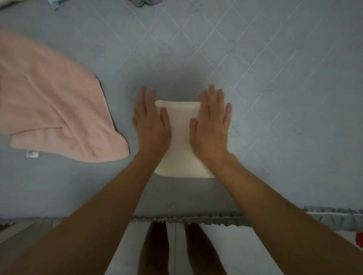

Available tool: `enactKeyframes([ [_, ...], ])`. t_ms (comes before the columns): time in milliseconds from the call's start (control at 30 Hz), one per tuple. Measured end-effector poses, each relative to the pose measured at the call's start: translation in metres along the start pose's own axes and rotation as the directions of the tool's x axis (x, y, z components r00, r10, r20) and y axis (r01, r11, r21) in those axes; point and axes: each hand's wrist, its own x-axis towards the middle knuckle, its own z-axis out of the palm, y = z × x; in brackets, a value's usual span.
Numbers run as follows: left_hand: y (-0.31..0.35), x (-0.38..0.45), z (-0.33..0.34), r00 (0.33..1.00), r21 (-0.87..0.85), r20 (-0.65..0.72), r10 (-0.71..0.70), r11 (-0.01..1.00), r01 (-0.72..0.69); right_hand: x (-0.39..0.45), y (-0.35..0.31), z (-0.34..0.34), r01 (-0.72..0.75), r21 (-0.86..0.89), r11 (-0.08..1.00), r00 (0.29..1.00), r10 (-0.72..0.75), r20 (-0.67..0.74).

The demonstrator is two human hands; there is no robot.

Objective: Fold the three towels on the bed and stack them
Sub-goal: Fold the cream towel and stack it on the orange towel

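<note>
Bed: grey-blue quilted bedspread (255, 78) with dotted diamond stitching fills most of the view; its ruffled grey hem (188, 218) runs along the near edge.
Folded towel: small cream-white terry towel folded into a neat rectangle (179, 137) lies flat on the bed just in from the near edge, in the middle of the view.
Left hand: left hand (151, 125) lies palm down on the left side of the cream towel, fingers (142, 98) straight and close together, the tips reaching past the far edge onto the bedspread.
Right hand: right hand (211, 125) lies palm down on the right side of the same towel, fingers (212, 96) straight and slightly spread, gripping nothing.
Gap: a strip of cream towel shows between the two hands.
Pink towel: large pale pink terry towel (53, 110) lies unfolded and rumpled on the bed to the left, well apart from the cream one, with a small white care label (32, 153) at its near edge.
Far edge: a bit of grey cloth (144, 2) and a bit of pale blue cloth (54, 4) show at the top; too little is seen to tell what they are.
Below the bed: the person's bare legs (154, 249) stand on a pale floor.
</note>
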Motion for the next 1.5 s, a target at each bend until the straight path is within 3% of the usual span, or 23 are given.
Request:
enactKeyframes([
  [67, -0.002, -0.03, 0.005, 0.968, 0.037, 0.178, 0.177, 0.982, -0.187, -0.02, -0.005, 0.012, 0.158, -0.045, 0.986, 0.98, -0.151, 0.128],
  [133, -0.016, -0.049, 0.013, 0.893, 0.069, 0.386, 0.232, 0.958, -0.279, -0.032, 0.007, 0.025, 0.257, -0.119, 0.959, 0.94, -0.22, 0.26],
  [200, -0.036, -0.047, 0.024, 0.86, 0.118, 0.447, 0.245, 0.937, -0.328, -0.029, 0.028, 0.034, 0.239, -0.122, 0.963, 0.937, -0.196, 0.289],
  [233, -0.043, -0.041, 0.028, 0.874, 0.129, 0.431, 0.222, 0.944, -0.303, -0.024, 0.036, 0.035, 0.176, -0.104, 0.979, 0.952, -0.143, 0.27],
  [333, -0.041, -0.025, 0.03, 0.942, 0.081, 0.337, 0.004, 0.996, -0.034, -0.014, 0.042, 0.031, -0.117, 0.049, 0.992, 0.974, 0.105, 0.199],
  [433, -0.03, -0.028, 0.023, 0.95, 0.011, 0.29, -0.119, 0.993, 0.121, -0.022, 0.039, 0.019, -0.34, 0.315, 0.886, 0.934, 0.279, 0.225],
  [500, -0.028, -0.034, 0.01, 0.926, -0.129, 0.297, -0.235, 0.951, 0.283, -0.035, 0.041, 0.008, -0.439, 0.432, 0.788, 0.898, 0.374, 0.23],
  [567, -0.036, -0.041, -0.002, 0.835, -0.261, 0.392, -0.387, 0.823, 0.504, -0.055, 0.04, 0.0, -0.583, 0.537, 0.61, 0.809, 0.495, 0.317],
  [633, -0.043, -0.05, -0.015, 0.639, -0.328, 0.59, -0.494, 0.576, 0.749, -0.071, 0.041, -0.005, -0.75, 0.54, 0.382, 0.655, 0.547, 0.522],
  [700, -0.049, -0.061, -0.031, 0.41, -0.277, 0.787, -0.461, 0.33, 0.903, -0.083, 0.04, -0.012, -0.864, 0.473, 0.172, 0.492, 0.484, 0.724],
  [733, -0.049, -0.068, -0.042, 0.364, -0.262, 0.829, -0.424, 0.281, 0.923, -0.09, 0.037, -0.018, -0.885, 0.449, 0.126, 0.456, 0.437, 0.775],
  [833, -0.044, -0.091, -0.088, 0.405, -0.303, 0.791, -0.459, 0.282, 0.91, -0.106, 0.008, -0.054, -0.879, 0.454, 0.147, 0.473, 0.397, 0.787],
  [1000, -0.032, -0.123, -0.219, 0.409, -0.389, 0.763, -0.501, 0.148, 0.909, -0.113, -0.078, -0.148, -0.801, 0.535, 0.269, 0.597, 0.296, 0.746],
  [1200, -0.072, -0.128, -0.368, 0.61, -0.629, 0.517, -0.601, 0.218, 0.747, -0.096, -0.227, -0.202, -0.648, 0.628, 0.431, 0.722, 0.087, 0.686],
  [1300, -0.117, -0.135, -0.422, 0.633, -0.706, 0.404, -0.661, 0.214, 0.675, -0.091, -0.307, -0.193, -0.581, 0.639, 0.504, 0.73, -0.023, 0.683],
  [1500, -0.254, -0.115, -0.49, 0.576, -0.764, 0.37, -0.729, 0.114, 0.635, -0.076, -0.467, -0.127, -0.483, 0.563, 0.671, 0.655, -0.15, 0.74],
])
